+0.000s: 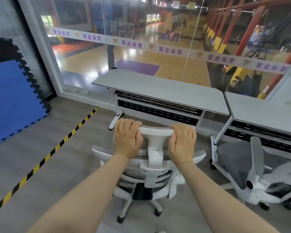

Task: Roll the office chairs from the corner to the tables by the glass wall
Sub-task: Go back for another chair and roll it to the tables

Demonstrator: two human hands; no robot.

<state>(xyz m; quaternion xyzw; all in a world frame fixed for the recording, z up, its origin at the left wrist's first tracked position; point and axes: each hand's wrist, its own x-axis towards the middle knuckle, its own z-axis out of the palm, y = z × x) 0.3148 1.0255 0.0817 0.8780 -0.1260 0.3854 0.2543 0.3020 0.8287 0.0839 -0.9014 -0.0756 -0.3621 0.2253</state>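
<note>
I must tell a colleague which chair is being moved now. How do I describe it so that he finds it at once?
Start at the glass wall and the grey table on the left in front of it. The white office chair stands just before that table, its back toward the camera. Unlike the second chair to the right, both hands, left and right, grip its headrest.

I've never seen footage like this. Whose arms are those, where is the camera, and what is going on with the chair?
There is no machine here: a person wears a wide-angle camera on the head, looking forward and down, so you see their own bare arms. The left hand and right hand each have a grip on the headrest of a white office chair, which faces a grey table standing by the glass wall. Its visible top looks bare. A second chair sits to the right at a neighbouring table.
</note>
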